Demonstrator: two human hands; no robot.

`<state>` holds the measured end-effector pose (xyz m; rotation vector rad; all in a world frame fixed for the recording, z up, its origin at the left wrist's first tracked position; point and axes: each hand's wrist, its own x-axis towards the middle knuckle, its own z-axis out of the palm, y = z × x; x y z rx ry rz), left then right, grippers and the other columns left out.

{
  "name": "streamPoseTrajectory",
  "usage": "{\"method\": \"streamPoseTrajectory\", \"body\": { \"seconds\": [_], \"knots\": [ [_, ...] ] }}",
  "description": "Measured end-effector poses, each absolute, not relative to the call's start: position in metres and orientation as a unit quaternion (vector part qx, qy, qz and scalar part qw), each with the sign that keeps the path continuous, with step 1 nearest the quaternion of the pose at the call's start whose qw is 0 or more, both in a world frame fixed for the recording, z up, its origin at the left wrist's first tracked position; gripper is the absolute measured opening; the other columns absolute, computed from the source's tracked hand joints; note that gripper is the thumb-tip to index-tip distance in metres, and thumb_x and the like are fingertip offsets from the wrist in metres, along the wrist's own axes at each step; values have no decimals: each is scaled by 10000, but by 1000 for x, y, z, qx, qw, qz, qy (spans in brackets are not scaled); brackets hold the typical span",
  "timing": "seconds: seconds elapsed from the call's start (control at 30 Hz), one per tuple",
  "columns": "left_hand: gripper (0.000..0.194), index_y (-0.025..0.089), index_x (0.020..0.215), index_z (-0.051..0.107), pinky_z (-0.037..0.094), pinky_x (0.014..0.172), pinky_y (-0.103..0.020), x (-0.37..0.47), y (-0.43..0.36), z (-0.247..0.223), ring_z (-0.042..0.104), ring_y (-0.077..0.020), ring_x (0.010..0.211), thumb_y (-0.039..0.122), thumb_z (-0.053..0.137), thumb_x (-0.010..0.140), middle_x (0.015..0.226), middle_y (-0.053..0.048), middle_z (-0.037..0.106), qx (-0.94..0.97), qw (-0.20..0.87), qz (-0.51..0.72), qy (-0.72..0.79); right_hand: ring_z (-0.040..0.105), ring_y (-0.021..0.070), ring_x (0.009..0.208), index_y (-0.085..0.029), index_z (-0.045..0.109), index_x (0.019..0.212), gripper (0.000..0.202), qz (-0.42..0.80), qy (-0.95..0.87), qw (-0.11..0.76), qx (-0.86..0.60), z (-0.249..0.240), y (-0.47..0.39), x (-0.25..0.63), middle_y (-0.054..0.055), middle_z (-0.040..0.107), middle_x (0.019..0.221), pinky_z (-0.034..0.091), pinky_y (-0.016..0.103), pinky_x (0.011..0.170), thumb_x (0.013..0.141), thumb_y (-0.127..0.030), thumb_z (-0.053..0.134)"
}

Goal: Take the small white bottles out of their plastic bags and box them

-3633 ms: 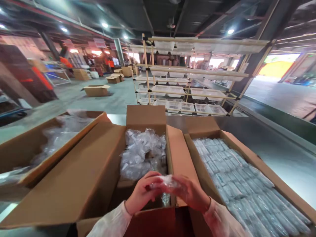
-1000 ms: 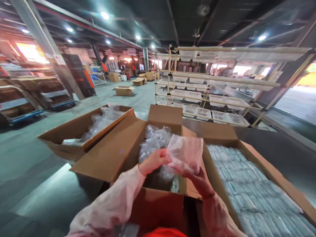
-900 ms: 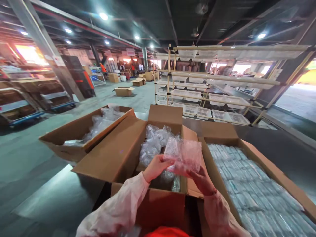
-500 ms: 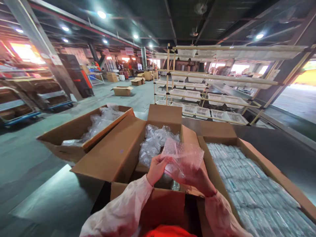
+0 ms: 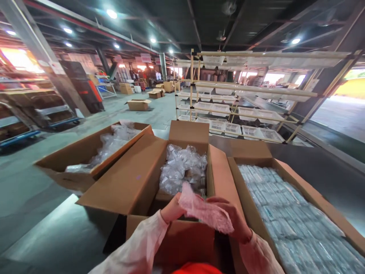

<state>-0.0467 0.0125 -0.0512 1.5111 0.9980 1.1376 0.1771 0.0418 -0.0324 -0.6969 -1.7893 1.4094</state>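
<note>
A piece of bubble wrap is held up over the near end of the middle box, sloping from its upper end at 11 o'clock to its lower end at 4. Take it as the centre of the dial.

At 9 o'clock the left hand pinches the wrap's left end between thumb and fingers. At 3 o'clock the right hand is apart from the left, its fingers bent behind the wrap and touching it; the thumb is hidden, so I cannot tell whether that hand is closed on it.

Towards 11 o'clock, inside the middle box, lies a loose heap of clear plastic bags. The box's wide side flap leans out at 10 o'clock, and beyond it stands the left box with more clear plastic inside. At 3 o'clock is the right box, packed with rows of clear wrapped packs.

Further off, a rack of white trays rises at 1 o'clock, and an open carton sits on the floor towards 11.
</note>
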Motion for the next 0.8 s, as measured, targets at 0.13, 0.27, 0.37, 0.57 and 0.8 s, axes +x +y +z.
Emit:
{"method": "streamPoseTrajectory", "body": {
  "seconds": [0.13,0.27,0.37,0.57,0.8],
  "knots": [
    [357,204,870,761,420,974,-442,-49,11,-41,596,-294,1064,500,752,672,1037,-134,715,747,358,443,344,628,220,686,-180,705,728,237,600,-567,424,-373,-46,52,174,65,691,740,522,326,619,663,-406,730],
    [292,167,751,730,489,766,-339,-46,15,-46,618,-210,826,454,680,764,878,-114,678,687,290,513,425,639,215,768,-183,705,896,320,583,-629,378,-348,-51,58,172,69,699,875,521,319,680,620,-323,784],
    [415,149,686,697,472,701,-315,-48,21,-54,569,-186,757,546,621,780,801,-82,605,616,315,538,481,624,240,968,-207,732,903,259,479,-714,418,-292,-49,59,172,106,675,1062,500,338,832,658,-284,773],
    [522,184,988,732,470,796,-353,-51,26,-60,544,-212,875,595,712,666,908,-82,566,706,364,457,401,537,149,517,-178,657,793,370,508,-631,414,-415,-65,78,176,29,616,632,441,267,465,783,-544,605],
    [437,155,774,727,500,587,-262,-31,38,-65,566,-180,747,565,578,793,896,-98,584,574,431,468,517,613,250,951,-206,615,1133,582,302,-859,240,-337,-63,70,178,87,681,1067,466,374,844,656,-499,772]
  ]
}}
